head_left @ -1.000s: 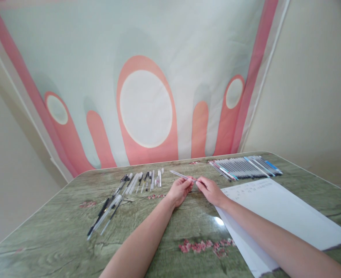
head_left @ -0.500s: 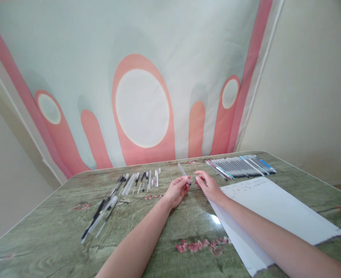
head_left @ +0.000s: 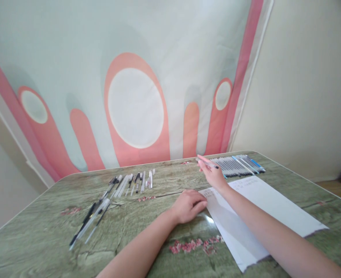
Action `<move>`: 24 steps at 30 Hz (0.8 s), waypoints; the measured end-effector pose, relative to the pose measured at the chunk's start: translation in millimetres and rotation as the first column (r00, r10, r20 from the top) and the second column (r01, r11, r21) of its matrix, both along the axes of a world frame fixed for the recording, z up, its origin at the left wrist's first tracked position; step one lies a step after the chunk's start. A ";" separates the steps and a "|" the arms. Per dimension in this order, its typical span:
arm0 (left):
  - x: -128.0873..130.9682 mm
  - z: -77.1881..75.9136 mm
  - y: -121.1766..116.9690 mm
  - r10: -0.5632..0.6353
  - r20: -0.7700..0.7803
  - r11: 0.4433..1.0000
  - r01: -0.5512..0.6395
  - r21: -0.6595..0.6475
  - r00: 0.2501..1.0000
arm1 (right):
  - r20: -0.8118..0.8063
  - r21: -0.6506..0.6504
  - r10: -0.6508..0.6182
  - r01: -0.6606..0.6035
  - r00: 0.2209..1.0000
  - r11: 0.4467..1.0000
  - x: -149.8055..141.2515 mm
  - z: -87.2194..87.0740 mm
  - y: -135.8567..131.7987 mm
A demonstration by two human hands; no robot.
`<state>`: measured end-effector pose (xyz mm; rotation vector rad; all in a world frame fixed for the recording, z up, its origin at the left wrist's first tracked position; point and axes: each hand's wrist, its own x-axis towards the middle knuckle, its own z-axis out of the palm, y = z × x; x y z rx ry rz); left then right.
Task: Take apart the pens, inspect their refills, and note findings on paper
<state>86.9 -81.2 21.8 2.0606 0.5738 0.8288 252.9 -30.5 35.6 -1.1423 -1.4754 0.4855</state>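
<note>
A slim clear-barrelled pen (head_left: 211,165) is held in my right hand (head_left: 214,177), above the far edge of the paper. Its dark end points right, away from the fingertips. My left hand (head_left: 188,205) lies palm down on the table, fingers stretched and the thumb a little apart, at the left edge of the white sheet of paper (head_left: 263,208). Rows of small handwriting show along the paper's far edge. My right forearm passes over the sheet and hides part of it.
Beyond the paper, a neat row of pens (head_left: 235,165) lies side by side, some blue. On the left are loose pen parts (head_left: 130,183), with more barrels and refills (head_left: 92,220) nearer. The wood-patterned table (head_left: 135,235) meets a printed backdrop (head_left: 135,108).
The pen has passed from my left hand to my right, which has lifted and turned it. My left hand has come nearer and down to the paper's edge. The view has shifted slightly.
</note>
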 end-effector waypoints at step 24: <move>3.9 4.6 -0.8 -0.080 -0.084 0.992 0.087 0.086 0.993 | 0.264 -0.289 -0.041 0.119 0.964 0.950 83.4 -57.3 -44.6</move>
